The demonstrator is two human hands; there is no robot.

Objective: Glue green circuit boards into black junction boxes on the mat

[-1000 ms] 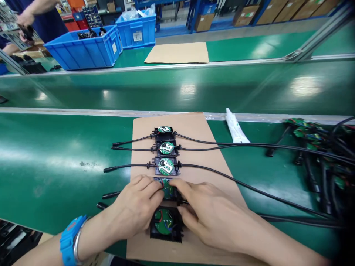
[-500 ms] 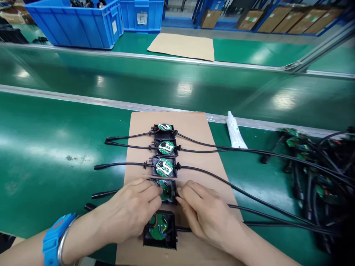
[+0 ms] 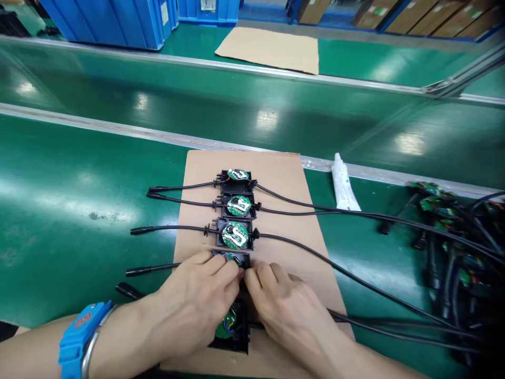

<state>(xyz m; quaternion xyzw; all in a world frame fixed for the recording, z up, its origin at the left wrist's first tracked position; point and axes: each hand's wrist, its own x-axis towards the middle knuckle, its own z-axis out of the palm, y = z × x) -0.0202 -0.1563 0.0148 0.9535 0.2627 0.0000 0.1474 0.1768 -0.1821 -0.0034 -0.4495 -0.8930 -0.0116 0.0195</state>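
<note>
Several black plastic housings with green circuit boards are lined up on a cardboard sheet (image 3: 276, 163). My hands meet at the fourth black housing (image 3: 246, 259) from the back. There my left hand (image 3: 197, 300) has its fingers bent over the circuit board and housing edge, hiding most of them. At the housing's right side, my right hand (image 3: 284, 300) is closed, its fingertips pressed together where the black cable (image 3: 339, 316) comes in; the exact grip is hidden. Below them the nearest housing (image 3: 242, 345), with coloured wires on its board, is partly covered by my left hand.
Behind stand three more housings, including one with a white-marked board (image 3: 235, 235); black cables run out both sides. A white tube (image 3: 344, 184) lies right of the cardboard. Farther right is a pile of cabled boards (image 3: 445, 237). A blue bin (image 3: 106, 23) stands beyond the metal rail.
Both hands have drawn closer together over the fourth housing, covering more of its board. My right hand has shifted left. The camera view has tilted down slightly.
</note>
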